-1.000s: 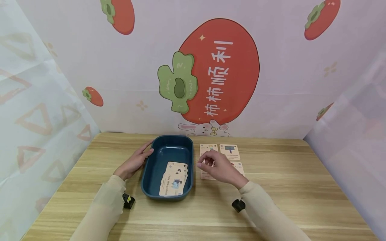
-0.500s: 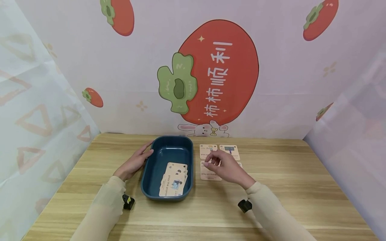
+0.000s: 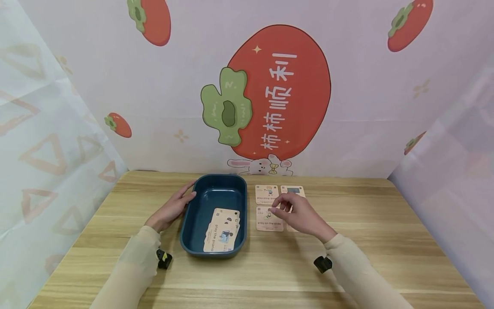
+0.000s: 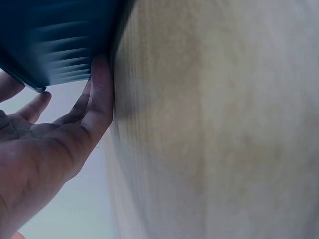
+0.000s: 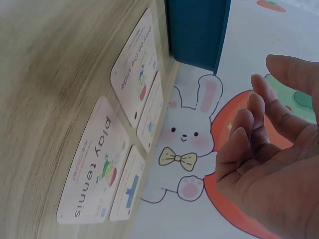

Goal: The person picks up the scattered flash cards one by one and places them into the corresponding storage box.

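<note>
My left hand [image 3: 172, 209] holds the left side of a dark blue rectangular tray [image 3: 184, 227], thumb at the rim and fingers against the outer wall [image 4: 65, 50]. A "play the piano" card [image 3: 218, 231] lies inside, on top of other cards. Over the right-hand group of cards hovers my right hand [image 3: 299, 214], its fingers loosely bent and holding nothing. Below it are a "play on the slide" card [image 3: 266, 225] and a "play tennis" card [image 5: 92, 169], mostly hidden in the head view. Behind them lie a "play ping-pong" card [image 3: 264, 196] and a card with a dark board picture [image 3: 295, 189].
The wooden table [image 3: 370, 240] ends at the back against a pale cloth backdrop [image 3: 359, 141] printed with persimmons and a rabbit. A patterned cloth [image 3: 54, 128] hangs along the left side. Each wrist wears a small black camera.
My right hand has moved to the right, away from the tray, uncovering the "play on the slide" and "play ping-pong" cards. The left hand and the tray have stayed in place.
</note>
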`<state>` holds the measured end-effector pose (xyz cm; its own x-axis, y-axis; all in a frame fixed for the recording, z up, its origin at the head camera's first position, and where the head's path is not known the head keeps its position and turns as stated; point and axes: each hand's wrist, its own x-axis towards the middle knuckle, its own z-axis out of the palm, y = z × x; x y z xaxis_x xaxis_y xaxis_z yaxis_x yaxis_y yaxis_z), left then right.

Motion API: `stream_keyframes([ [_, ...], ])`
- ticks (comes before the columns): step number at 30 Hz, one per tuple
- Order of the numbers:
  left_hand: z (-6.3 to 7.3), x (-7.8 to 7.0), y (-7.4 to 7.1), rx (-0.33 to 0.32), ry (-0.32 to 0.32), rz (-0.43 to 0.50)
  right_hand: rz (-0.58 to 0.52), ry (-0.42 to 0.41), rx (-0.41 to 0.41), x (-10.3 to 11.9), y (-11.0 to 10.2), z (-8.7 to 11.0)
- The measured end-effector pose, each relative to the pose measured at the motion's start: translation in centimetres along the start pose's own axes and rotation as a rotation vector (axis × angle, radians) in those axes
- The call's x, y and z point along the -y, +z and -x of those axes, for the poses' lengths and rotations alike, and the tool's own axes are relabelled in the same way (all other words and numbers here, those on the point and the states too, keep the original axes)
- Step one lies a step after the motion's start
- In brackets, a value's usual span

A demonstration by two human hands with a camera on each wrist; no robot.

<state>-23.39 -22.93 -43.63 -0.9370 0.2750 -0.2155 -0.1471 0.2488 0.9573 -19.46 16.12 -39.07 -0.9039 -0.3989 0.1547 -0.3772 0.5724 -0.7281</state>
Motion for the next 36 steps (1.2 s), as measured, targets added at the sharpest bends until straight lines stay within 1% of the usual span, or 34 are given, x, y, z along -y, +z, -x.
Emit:
stream_keyframes([
  [3, 0.0, 0.0, 0.0, -0.01, -0.01, 0.009, 0.002, -0.003, -0.006, -0.4, -0.3, 0.2],
  [16, 0.1, -0.1, 0.1, -0.001, 0.005, -0.011, 0.037, 0.037, -0.025, -2.2, -1.8, 1.2],
  [22, 0.1, 0.0, 0.0, -0.005, -0.008, 0.01, 0.059, 0.052, -0.028, -3.0, -2.3, 1.5],
  [31, 0.0, 0.0, -0.1, -0.018, -0.021, 0.002, 0.077, 0.092, -0.021, -4.6, -3.0, 1.8],
  [36, 0.0, 0.0, -0.1, -0.022, -0.024, 0.001, 0.077, 0.115, 0.002, -5.7, -3.3, 1.8],
])
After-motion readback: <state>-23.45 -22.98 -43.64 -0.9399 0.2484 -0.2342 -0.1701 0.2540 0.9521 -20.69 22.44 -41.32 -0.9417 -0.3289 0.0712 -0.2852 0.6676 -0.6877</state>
